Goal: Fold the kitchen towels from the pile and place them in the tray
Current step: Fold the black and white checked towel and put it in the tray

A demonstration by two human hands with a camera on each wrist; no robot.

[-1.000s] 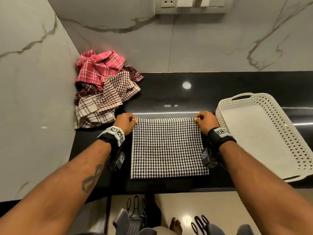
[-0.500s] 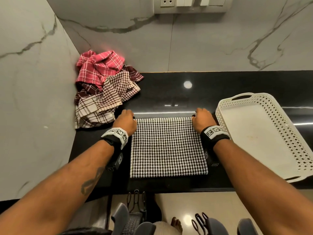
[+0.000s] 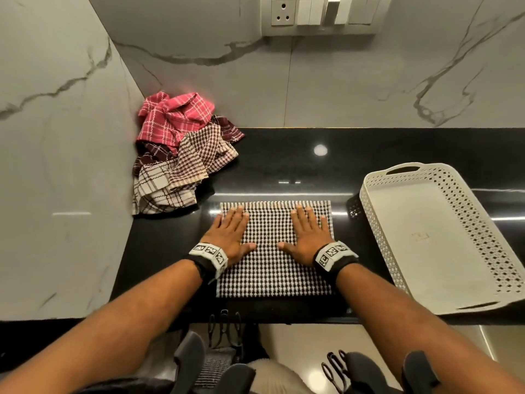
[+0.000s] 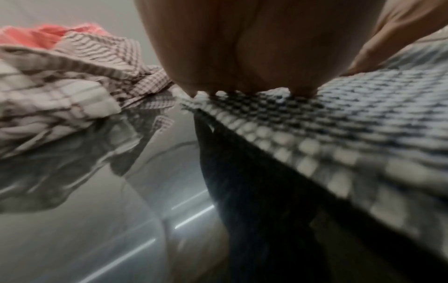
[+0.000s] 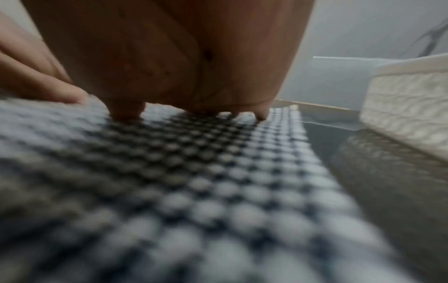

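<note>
Head view. A black-and-white checked towel (image 3: 274, 251), folded to a flat rectangle, lies on the black bench (image 3: 284, 160) near its front edge, at 6 o'clock of the scene. The left hand (image 3: 230, 237) rests palm-down on the towel's left half, fingers straight and slightly spread, holding nothing; the right hand (image 3: 309, 237) lies likewise on the right half, fingertips near the far hem, thumbs pointing toward each other. Both wrists carry bands with printed markers. The pile of unfolded towels (image 3: 181, 155), pink, maroon and brown-checked, sits at 10 o'clock in the wall corner, apart from the folded towel. The white perforated tray (image 3: 488, 223) stands at 3 o'clock, just beside the towel's right edge. A socket and switch panel (image 3: 321, 12) is at 12 o'clock on the marble wall.
</note>
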